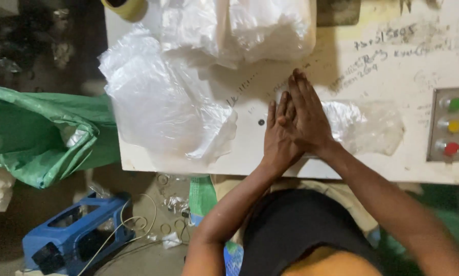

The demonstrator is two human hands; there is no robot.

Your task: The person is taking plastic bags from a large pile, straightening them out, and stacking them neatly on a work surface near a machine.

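- Your right hand [308, 115] lies flat, palm down, fingers straight and together, pointing away from you across the white bench [393, 66].
- Your left hand [280, 135] lies flat as well, just beside it and partly under it; the right hand overlaps its fingers.
- Neither grip closes on anything: both are flat and pressing down, fingers extended.
- Under and to the right of your right hand lies a small clear plastic bag [365, 125], crumpled, flat on the bench; your palm touches its left end.
- To the left of your hands, a large heap of clear plastic bags [158, 102] spreads to the bench's left edge.
- At the far edge sits a stack of folded clear bags [239, 25], with a roll of yellowish tape [127, 7] near it.
- At the bench's right end, a grey panel [449, 125] carries three round buttons: green on top, yellow in the middle, red below.
- Handwritten marks cover the bench top.
- On the floor to the left: a green woven sack [40, 135] and a blue plastic casing [73, 237].
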